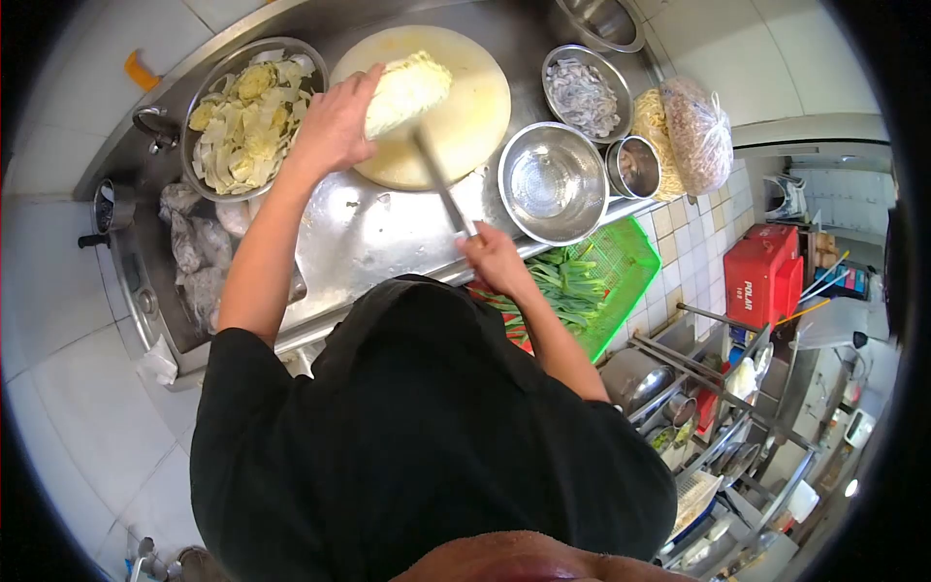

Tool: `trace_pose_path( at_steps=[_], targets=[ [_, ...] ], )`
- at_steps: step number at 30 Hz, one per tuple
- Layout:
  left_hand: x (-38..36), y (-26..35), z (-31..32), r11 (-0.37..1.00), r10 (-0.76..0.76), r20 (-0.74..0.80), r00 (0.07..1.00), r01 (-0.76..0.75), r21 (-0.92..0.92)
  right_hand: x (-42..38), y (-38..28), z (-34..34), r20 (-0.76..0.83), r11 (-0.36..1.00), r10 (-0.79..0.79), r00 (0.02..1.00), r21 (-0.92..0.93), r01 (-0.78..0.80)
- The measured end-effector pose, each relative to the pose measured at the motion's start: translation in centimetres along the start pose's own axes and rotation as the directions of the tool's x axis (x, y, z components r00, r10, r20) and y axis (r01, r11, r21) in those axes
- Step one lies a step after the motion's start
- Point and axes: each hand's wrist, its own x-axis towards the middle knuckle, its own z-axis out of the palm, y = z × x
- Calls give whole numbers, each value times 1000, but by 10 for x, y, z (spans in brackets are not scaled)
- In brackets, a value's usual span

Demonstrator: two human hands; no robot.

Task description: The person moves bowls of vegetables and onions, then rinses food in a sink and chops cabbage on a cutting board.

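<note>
My left hand [339,121] is closed over the near end of a pale napa cabbage [412,92], which lies on a round cutting board [480,73]. In my right hand [495,257] is the handle of a knife [441,179]. Its blade, a little blurred, points up over the board's lower edge, close to the cabbage. Left of the board stands a metal bowl [189,121] full of cut cabbage leaves [250,136]. A perforated metal colander [553,184] sits to the right of the knife.
A bowl of greyish strips [584,95], a small metal pot [635,167] and filled plastic bags [696,136] stand right. Wrapped bundles [199,247] lie in the sink [160,310]. Below the counter edge, a green basket [630,281] holds leafy greens [567,286]. A red cooler [761,276] stands farther right.
</note>
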Motion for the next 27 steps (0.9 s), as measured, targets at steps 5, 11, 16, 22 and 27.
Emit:
trace_pose_path(
  at_steps=[5,11,16,22,27],
  targets=[
    [5,-10,97,979,-16,234,972,-32,202,-19,-14,-35,-257,971,24,966,235,38],
    [13,9,99,981,-92,214,973,52,187,5,-34,-33,-163,976,-68,984,195,100],
    [8,15,103,969,-100,197,975,51,240,21,-49,-28,-58,988,-21,998,153,30],
    [5,14,108,956,-68,148,987,23,291,15,-54,-27,-66,978,17,998,208,-3],
    [6,14,108,953,-68,138,988,23,303,16,-53,-28,-66,983,10,998,186,2]
  ],
)
